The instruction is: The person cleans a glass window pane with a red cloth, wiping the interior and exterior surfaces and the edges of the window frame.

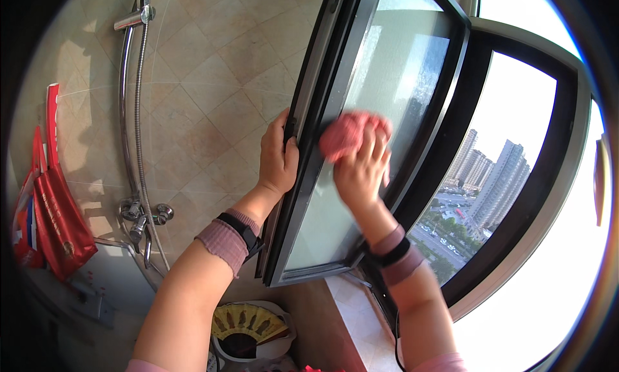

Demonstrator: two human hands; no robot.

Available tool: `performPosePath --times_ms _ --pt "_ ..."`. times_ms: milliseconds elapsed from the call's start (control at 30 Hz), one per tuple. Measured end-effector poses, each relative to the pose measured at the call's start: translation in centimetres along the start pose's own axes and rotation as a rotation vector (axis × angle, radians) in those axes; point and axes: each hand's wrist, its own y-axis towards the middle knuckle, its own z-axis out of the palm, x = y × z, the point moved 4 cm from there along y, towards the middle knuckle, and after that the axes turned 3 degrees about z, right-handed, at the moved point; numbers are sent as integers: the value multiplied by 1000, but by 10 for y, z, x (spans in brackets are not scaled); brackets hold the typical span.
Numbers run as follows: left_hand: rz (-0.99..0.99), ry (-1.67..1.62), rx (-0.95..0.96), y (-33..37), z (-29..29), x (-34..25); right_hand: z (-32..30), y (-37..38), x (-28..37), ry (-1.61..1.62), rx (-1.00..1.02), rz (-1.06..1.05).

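A dark-framed window sash [334,56] stands swung inward in front of me. My left hand [278,156] is wrapped round its left edge, beside a dark handle [291,126]. A crumpled pinkish-red cloth [343,137] is bunched under the fingers of my right hand [361,175], which presses it against the glass pane [401,62] near the frame's inner edge. Slight motion blur softens the cloth and that hand. Light marks and wet-looking streaks show on the upper glass.
A chrome shower rail [124,88] with hose and mixer tap [137,212] is on the tiled wall. Red bags [61,211] hang at left. Below lies a yellow-and-black folding fan [248,327] on a white surface. A windowsill [361,311] and a window frame [445,159] with tall buildings outside are at right.
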Motion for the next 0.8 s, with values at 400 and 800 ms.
performPosePath --times_ms 400,800 --pt "-14 22 41 3 -5 0 -23 -269 86 331 547 -57" --pt "5 17 31 1 -4 -3 -93 15 -9 589 100 -96"
